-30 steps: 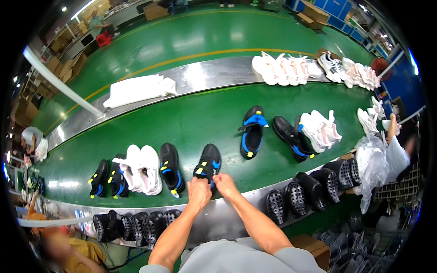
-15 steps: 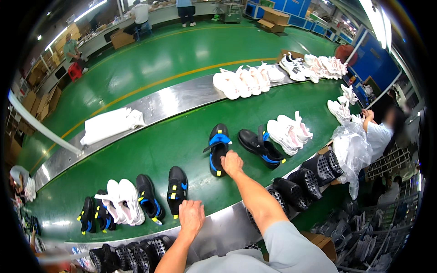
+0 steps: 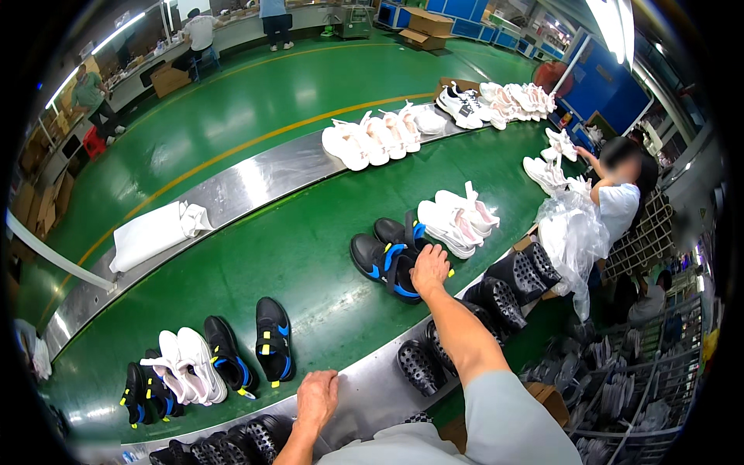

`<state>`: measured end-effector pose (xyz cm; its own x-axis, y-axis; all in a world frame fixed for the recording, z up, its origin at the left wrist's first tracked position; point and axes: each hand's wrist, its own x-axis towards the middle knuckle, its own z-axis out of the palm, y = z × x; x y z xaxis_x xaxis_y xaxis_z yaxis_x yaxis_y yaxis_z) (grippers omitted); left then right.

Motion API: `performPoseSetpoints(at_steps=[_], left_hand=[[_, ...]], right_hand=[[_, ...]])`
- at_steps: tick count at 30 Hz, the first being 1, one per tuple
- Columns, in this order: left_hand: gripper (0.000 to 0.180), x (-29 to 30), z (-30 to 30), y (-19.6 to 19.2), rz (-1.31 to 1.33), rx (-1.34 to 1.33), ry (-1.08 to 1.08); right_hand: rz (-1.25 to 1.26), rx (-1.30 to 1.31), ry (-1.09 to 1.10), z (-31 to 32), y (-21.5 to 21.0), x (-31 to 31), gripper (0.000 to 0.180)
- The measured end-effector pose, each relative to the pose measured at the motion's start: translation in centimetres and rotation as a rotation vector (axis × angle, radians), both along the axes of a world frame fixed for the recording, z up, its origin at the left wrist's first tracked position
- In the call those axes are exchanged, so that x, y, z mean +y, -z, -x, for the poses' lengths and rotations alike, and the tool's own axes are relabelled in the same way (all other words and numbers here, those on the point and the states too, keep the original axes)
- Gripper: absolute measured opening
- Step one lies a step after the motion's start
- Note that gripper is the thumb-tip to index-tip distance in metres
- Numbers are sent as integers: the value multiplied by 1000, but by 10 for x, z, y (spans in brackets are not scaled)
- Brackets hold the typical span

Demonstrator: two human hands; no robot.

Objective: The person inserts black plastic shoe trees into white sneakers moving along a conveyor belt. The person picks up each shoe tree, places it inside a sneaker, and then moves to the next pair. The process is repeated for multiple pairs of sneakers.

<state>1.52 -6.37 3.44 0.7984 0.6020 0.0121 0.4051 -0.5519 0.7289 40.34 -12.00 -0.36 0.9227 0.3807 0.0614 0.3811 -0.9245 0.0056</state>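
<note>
My right hand [image 3: 432, 270] is closed on the heel of a black shoe [image 3: 370, 257] with blue trim. This shoe lies tilted, toe toward the far left. Close against it on the far side is a similar black shoe [image 3: 385, 227], partly hidden. White shoes [image 3: 449, 225] stand just beyond them. My left hand [image 3: 316, 399] rests at the metal edge with nothing in it, its fingers loosely extended. Nearest to it on the green belt stands another black-and-blue shoe [image 3: 273, 337] with yellow tabs.
More black shoes [image 3: 223, 345] and a white pair [image 3: 190, 360] stand at left. Black perforated shoe forms [image 3: 496, 302] line the near metal edge. Across the belt, a metal ledge [image 3: 248, 182] bears a white cloth [image 3: 159, 232] and white shoes [image 3: 372, 139]. A co-worker [image 3: 618, 198] is at right.
My right hand has brought the held shoe rightward, against the other black shoe, and its toe has swung left. My left hand has drawn back from the nearby shoe. The view has shifted.
</note>
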Motion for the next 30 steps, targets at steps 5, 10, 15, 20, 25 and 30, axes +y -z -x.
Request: performPoseSetpoints(at_steps=[5,10,15,20,25,30], left_hand=[[13,-5,13,5,30,59,35],[13,-10,13,6,25,55,50],[12,-12,-1,-10,29,6,77],[13,-10,21,0,65,20,28],[14,-24,8,12,102,-44,92],[15,-35,-17,-8,100,-22,198]], right_hand=[[164,329,-137,-23,-1,13,41],[-28,326,-278,44,-3,41,35],[-273,280,-419,95,-27,20,38],[-554,13,-286,86,-134,-100,34],[-235,-272,-107,64,-148,-248,56],[-388,-167,-84,49,-117,-289,40]])
